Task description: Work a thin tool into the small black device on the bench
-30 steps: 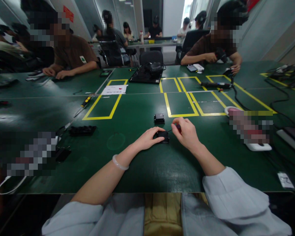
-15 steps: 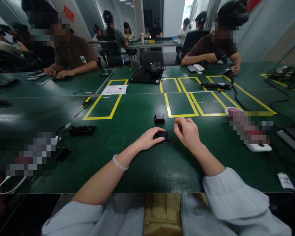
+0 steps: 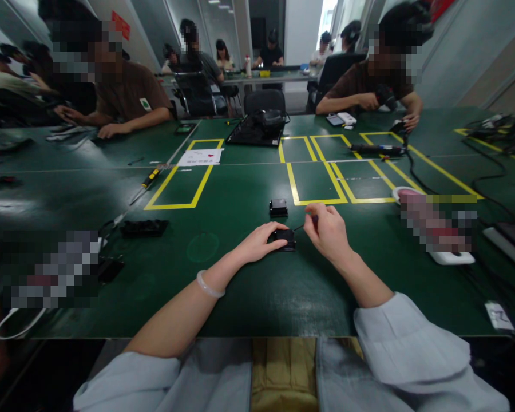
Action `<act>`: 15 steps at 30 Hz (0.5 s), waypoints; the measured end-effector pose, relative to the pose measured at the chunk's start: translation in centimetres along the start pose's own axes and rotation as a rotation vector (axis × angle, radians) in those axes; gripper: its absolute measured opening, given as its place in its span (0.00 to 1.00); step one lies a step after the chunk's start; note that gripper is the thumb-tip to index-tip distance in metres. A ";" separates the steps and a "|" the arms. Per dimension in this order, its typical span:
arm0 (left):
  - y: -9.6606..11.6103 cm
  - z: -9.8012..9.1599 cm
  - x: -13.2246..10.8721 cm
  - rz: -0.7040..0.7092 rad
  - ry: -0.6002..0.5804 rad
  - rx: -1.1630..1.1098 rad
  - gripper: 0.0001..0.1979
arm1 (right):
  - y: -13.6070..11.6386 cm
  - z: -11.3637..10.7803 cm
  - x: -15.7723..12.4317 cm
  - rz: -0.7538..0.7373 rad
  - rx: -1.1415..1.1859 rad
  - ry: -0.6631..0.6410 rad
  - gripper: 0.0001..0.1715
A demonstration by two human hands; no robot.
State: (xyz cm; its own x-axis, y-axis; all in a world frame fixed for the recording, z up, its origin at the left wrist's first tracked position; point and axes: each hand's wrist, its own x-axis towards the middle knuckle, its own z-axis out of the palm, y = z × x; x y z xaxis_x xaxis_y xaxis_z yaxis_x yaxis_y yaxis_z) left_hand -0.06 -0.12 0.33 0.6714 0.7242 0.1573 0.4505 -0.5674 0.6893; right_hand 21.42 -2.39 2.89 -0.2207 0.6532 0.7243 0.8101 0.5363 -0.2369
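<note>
My left hand (image 3: 260, 243) rests on the green table (image 3: 240, 286), its fingers curled round a small black box (image 3: 285, 238) and holding it down. My right hand (image 3: 327, 233) is closed on a small screwdriver (image 3: 309, 220) with a dark red handle, whose thin tip points down-left toward the top of that box. A second small black box (image 3: 278, 207) lies just beyond, untouched by either hand.
Yellow tape rectangles (image 3: 315, 183) mark the table ahead. A black tray (image 3: 143, 228) and a yellow-handled screwdriver (image 3: 148, 180) lie to the left, a white device (image 3: 450, 256) and cables to the right. Other people sit at the far side. A black case (image 3: 257, 129) stands at the back.
My right hand has shifted slightly up and left, bringing the screwdriver tip closer over the box. My left hand has stayed on the box.
</note>
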 end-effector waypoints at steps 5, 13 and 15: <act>-0.1 0.1 0.0 0.001 -0.006 0.002 0.19 | 0.0 -0.3 0.1 -0.016 -0.015 -0.024 0.05; 0.0 0.0 0.0 -0.006 0.001 -0.003 0.18 | 0.0 -0.3 0.1 -0.019 -0.024 -0.007 0.06; 0.0 0.0 0.0 -0.006 0.002 -0.004 0.18 | 0.0 -0.2 0.1 -0.025 -0.023 -0.009 0.05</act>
State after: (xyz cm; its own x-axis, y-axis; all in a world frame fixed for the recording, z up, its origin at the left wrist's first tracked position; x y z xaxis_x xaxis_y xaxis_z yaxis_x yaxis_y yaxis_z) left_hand -0.04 -0.12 0.31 0.6676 0.7283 0.1549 0.4520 -0.5617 0.6930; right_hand 21.47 -2.46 3.10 -0.2458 0.6443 0.7242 0.8162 0.5406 -0.2039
